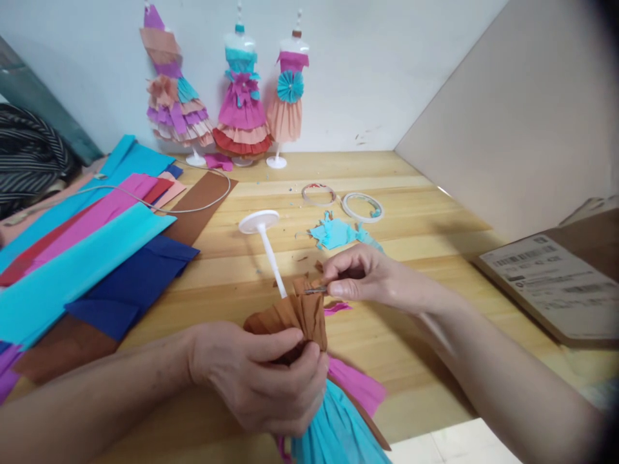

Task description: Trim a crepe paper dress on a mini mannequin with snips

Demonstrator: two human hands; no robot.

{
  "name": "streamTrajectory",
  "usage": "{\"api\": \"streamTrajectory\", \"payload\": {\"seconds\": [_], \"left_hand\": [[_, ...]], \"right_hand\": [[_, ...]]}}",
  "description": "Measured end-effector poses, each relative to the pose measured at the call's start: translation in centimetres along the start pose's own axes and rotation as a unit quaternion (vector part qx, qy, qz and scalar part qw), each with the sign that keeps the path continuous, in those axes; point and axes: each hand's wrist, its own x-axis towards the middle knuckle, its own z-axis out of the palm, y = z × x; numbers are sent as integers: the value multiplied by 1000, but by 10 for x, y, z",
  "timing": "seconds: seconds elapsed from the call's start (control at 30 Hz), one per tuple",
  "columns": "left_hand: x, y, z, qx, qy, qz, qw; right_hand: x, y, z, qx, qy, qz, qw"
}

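My left hand (264,377) is closed round a small dress form lying on its side, dressed in brown crepe paper (294,316) with pink and turquoise paper (338,432) layers below. The form's white stand (265,241) points away from me. My right hand (362,277) pinches a small metal tool (316,290), likely scissors, whose tip touches the upper edge of the brown paper.
Sheets of turquoise, pink, red, navy and brown crepe paper (91,251) lie at the left on the wooden table (411,232). Three dressed mini mannequins (242,96) stand by the wall. Two tape rolls (362,206), turquoise scraps (336,232) and a cardboard box (551,283) are at the right.
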Motion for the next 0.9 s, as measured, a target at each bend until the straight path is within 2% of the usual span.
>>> {"api": "streamTrajectory", "payload": {"seconds": [0.17,0.33,0.6,0.9], "left_hand": [[1,-1,-2,-4,-5,1,1000],[2,-3,-2,-10,-2,5,1000],[2,-3,-1,-13,-1,4,1000],[3,-3,-2,-8,-6,12,1000]], "right_hand": [[-1,0,-3,-6,6,3,1000],[-1,-1,-8,-19,-43,0,999],[1,-7,-12,-54,-69,-12,996],[6,-24,-8,-138,-82,32,986]]}}
